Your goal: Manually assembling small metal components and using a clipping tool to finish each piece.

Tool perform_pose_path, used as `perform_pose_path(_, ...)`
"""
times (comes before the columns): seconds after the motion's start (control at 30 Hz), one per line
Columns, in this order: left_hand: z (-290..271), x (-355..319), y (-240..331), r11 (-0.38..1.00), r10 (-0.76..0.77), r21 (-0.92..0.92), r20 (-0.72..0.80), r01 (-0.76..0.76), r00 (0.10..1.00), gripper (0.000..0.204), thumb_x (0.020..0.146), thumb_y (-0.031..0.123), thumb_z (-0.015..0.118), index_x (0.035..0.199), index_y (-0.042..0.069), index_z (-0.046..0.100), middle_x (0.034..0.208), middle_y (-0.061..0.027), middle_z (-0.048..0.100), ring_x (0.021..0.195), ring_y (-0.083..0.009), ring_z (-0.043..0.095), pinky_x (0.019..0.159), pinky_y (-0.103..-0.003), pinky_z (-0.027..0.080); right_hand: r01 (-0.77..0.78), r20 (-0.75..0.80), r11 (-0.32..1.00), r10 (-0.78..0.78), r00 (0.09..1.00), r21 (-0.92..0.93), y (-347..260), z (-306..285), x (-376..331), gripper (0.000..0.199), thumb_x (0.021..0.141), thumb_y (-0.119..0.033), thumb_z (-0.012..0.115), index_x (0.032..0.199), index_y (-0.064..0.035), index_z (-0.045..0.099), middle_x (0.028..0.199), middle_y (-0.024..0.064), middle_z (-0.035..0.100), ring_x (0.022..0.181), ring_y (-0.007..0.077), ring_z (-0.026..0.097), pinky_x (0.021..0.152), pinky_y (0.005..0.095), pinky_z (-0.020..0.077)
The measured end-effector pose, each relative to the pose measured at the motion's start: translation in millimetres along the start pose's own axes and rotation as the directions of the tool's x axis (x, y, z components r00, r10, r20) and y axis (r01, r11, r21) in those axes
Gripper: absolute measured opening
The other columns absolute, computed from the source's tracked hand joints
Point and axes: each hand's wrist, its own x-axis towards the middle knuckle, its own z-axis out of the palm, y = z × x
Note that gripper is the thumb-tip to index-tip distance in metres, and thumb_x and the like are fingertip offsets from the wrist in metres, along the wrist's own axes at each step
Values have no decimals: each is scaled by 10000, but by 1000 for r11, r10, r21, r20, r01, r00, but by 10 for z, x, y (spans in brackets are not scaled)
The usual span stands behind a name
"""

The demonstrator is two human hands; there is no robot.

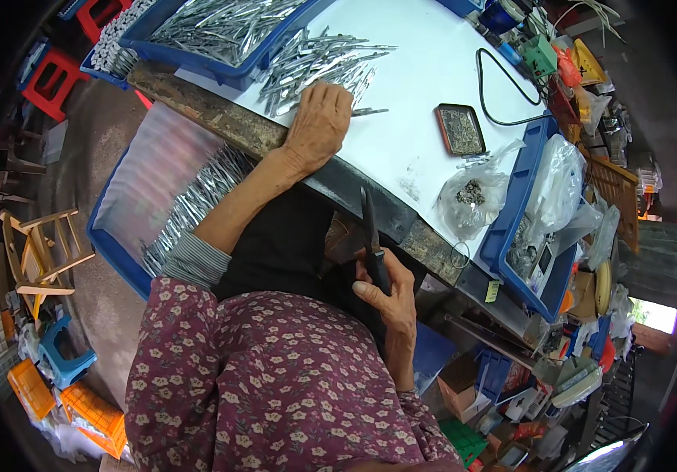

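Note:
My left hand (319,126) rests at the near edge of the white tabletop, its fingers curled down against a loose pile of thin silvery metal strips (315,67). The fingertips are hidden, so what they pinch does not show. One strip (370,112) sticks out just right of the knuckles. Lower and to the right, in front of the table edge, my right hand (389,295) is closed round the black handle of a knife (370,224). Its narrow dark blade points up, apart from the strips.
A blue tray (248,72) full of strips stands at the table's far left; another blue tray (110,212) with strips and pale sheeting sits lower left. On the right are a small dark tin (460,130), a clear bag (472,197), a black cable loop (481,86) and a blue bin (503,228).

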Motion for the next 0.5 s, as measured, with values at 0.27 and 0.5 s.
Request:
perform_pose_path(0.27, 121, 23, 21, 946, -103, -293, 128, 137, 986, 41, 759, 17, 521, 788, 17, 493, 731, -125, 506, 742, -285, 493, 668, -382, 400, -20, -12, 1000, 20, 1000, -9, -29, -5, -5, 444, 711, -200, 719, 1059, -12, 516, 729, -26, 438, 649, 53, 403, 580, 194, 326)
perform_pose_path(0.5, -59, 62, 123, 890, -213, -400, 64, 221, 975, 139, 784, 35, 545, 917, -5, 554, 784, -112, 590, 713, -246, 570, 657, -322, 450, 30, -105, 999, -31, 994, -11, -53, -32, -1, 433, 701, -176, 726, 1046, -6, 528, 737, -23, 450, 656, 58, 413, 596, 194, 343)
